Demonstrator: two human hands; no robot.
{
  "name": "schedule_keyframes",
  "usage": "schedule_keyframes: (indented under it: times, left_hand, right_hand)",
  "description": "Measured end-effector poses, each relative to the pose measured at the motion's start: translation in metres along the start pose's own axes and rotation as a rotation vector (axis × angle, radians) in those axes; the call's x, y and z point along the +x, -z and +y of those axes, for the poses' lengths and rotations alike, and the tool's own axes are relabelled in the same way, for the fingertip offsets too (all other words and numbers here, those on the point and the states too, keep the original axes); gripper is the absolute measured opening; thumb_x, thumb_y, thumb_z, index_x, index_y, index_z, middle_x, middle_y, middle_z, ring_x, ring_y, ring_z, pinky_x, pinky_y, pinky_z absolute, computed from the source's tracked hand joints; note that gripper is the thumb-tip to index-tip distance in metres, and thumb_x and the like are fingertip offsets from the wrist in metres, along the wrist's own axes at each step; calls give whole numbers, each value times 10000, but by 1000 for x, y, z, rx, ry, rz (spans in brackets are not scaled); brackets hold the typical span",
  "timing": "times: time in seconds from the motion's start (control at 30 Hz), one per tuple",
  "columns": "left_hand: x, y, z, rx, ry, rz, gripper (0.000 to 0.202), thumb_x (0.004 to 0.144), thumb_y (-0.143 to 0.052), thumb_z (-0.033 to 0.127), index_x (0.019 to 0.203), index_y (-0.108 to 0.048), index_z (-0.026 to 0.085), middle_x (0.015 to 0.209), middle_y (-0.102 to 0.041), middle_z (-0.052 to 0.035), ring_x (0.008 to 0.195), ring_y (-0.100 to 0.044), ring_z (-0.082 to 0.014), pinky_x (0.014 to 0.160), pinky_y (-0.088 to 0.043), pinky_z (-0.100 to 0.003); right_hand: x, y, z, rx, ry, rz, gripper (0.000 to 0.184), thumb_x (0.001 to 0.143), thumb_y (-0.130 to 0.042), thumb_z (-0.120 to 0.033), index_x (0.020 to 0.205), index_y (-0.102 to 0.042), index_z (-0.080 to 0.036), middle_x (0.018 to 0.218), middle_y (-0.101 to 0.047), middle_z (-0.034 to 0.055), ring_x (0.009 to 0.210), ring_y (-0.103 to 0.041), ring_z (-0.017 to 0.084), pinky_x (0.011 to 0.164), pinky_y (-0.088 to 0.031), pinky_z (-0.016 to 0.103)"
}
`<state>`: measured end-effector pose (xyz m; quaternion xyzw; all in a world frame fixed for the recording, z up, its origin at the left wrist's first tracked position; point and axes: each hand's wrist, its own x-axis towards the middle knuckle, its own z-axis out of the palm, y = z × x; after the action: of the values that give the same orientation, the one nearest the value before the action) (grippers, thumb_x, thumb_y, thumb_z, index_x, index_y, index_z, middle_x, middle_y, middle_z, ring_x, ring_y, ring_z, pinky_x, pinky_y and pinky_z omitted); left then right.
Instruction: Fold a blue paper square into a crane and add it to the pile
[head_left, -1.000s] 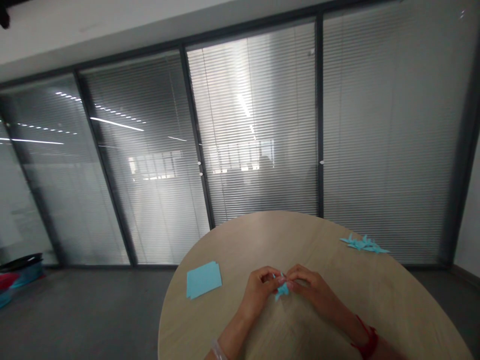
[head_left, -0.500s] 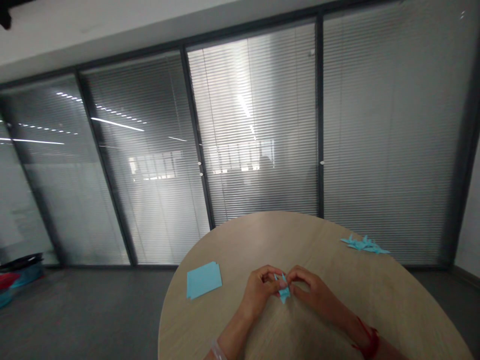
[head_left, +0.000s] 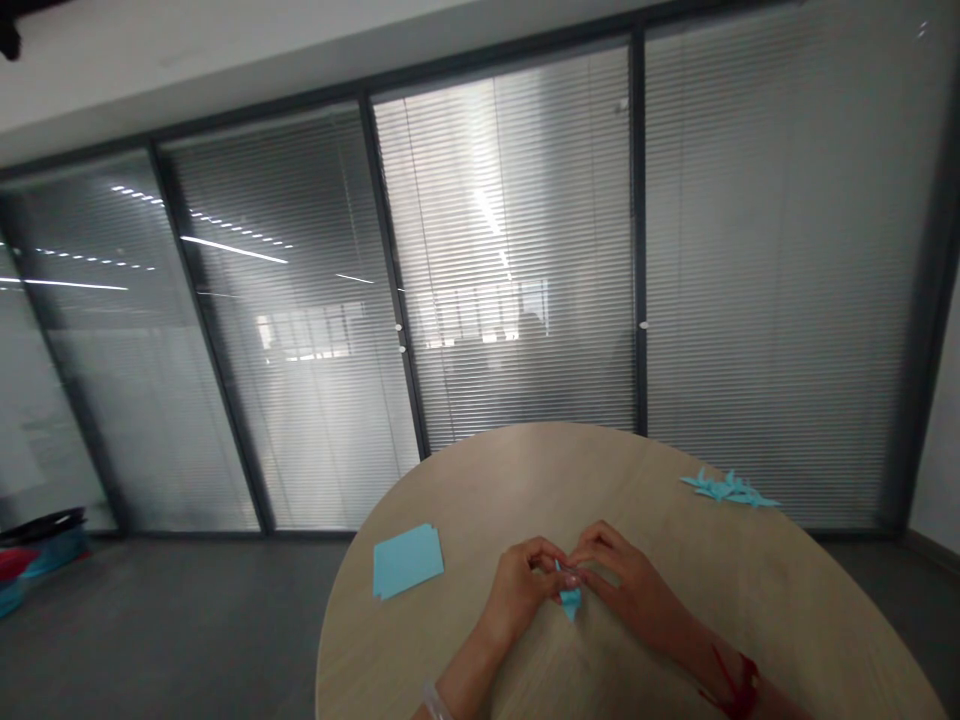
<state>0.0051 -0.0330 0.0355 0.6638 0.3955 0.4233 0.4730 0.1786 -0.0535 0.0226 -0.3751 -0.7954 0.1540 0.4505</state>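
Observation:
My left hand (head_left: 521,585) and my right hand (head_left: 626,585) meet above the middle of the round wooden table (head_left: 570,470). Both pinch a small folded piece of light blue paper (head_left: 571,602) at the fingertips, and its pointed end hangs below them. To the left of my hands lies a stack of light blue paper squares (head_left: 407,560). Farther off, near the table's right rim, lies a small heap of folded blue paper shapes (head_left: 727,489). A pale bracelet circles my left wrist, and a red cord circles my right.
The round table's edge curves away on both sides, with grey floor beyond. Behind it stands a glass partition (head_left: 517,250) with blinds. A dark and red bin with blue items (head_left: 37,545) sits on the floor at far left.
My fingertips have shifted their pinch on the blue paper, and the paper now hangs as a narrower point. My hands have risen slightly. The stack and heap stay in place.

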Motion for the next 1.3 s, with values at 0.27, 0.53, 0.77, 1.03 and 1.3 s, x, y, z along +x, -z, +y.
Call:
schedule_keyframes:
  times: [0.27, 0.53, 0.77, 1.03, 1.3]
  left_hand:
    - [0, 1, -3, 56, 36, -34, 408, 545, -759, 504, 672, -701, 120, 489, -534, 34, 491, -483, -109, 528, -365, -230]
    - [1, 1, -8, 168, 62, -27, 403, 565, -741, 496, 681, -711, 111, 477, -524, 38, 478, -461, -98, 502, -332, -214]
    - [2, 2, -12, 97, 78, -71, 439, 575, -725, 526, 700, -708, 106, 470, -518, 37, 474, -496, -113, 506, -357, -221]
    - [3, 3, -13, 116, 80, -67, 343, 595, -726, 428, 694, -707, 100, 483, -491, 45, 487, -448, -101, 509, -334, -219]
    - [3, 3, -19, 367, -8, -29, 127, 651, -710, 254, 687, -721, 133, 553, -495, 51, 552, -417, -92, 533, -293, -203]
  right_hand:
    - [-1, 1, -6, -118, 43, 11, 162, 895, -504, -201, 859, -659, -231, 893, -571, 37, 856, -564, 177, 789, -484, 312]
    - [-4, -1, 1, -318, 148, 0, 161, 863, -503, -126, 911, -630, -213, 962, -578, 60, 908, -550, 205, 813, -476, 373]
    - [-6, 1, 1, -397, 217, 29, 156, 883, -485, -143, 887, -631, -199, 965, -580, 76, 909, -548, 212, 796, -482, 374]
    - [-4, -5, 5, -378, 189, -6, 125, 877, -492, -124, 860, -596, -192, 902, -592, 50, 863, -543, 194, 781, -465, 354]
    - [-4, -7, 3, -540, 243, -64, 138, 858, -508, -78, 866, -588, -191, 872, -612, 38, 826, -543, 189, 763, -428, 324]
